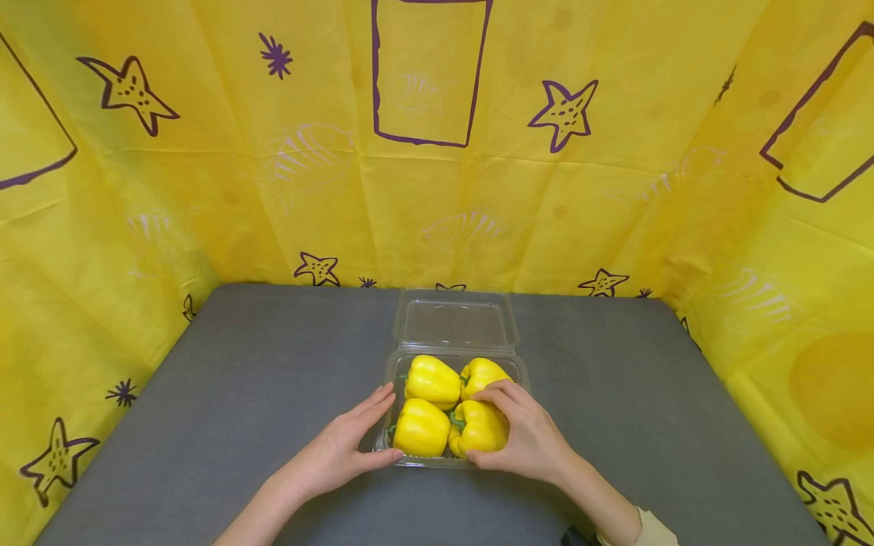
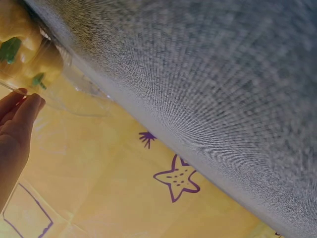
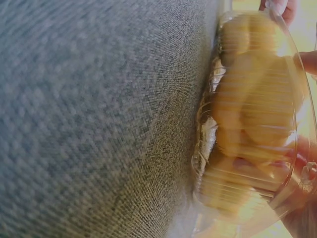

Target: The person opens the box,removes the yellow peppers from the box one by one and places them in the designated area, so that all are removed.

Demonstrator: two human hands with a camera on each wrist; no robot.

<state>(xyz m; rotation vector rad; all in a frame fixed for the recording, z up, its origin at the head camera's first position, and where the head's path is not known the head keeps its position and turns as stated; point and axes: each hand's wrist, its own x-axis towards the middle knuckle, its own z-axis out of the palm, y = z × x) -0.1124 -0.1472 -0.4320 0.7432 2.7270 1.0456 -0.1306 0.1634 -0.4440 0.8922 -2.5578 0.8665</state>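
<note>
A clear plastic clamshell container [image 1: 437, 461] lies with its lid [image 1: 456, 322] folded back, away from me. Yellow bell peppers fill its base in two rows. My right hand [image 1: 532, 440] grips the front right bell pepper [image 1: 488, 428], thumb at its near side and fingers over its far side. Just behind it sits the back right pepper [image 1: 483, 373], partly covered by those fingers. On the left are a back pepper [image 1: 433, 381] and a front pepper [image 1: 421, 429]. My left hand [image 1: 334, 447] rests at the container's left side, fingers straight, thumb at the front left corner.
The container stands on a dark grey table [image 1: 287, 364]. Yellow cloth [image 1: 437, 197] printed with starfish and fish hangs behind the table and along both sides. Through the container's clear wall [image 3: 257, 109], the peppers show blurred in the right wrist view.
</note>
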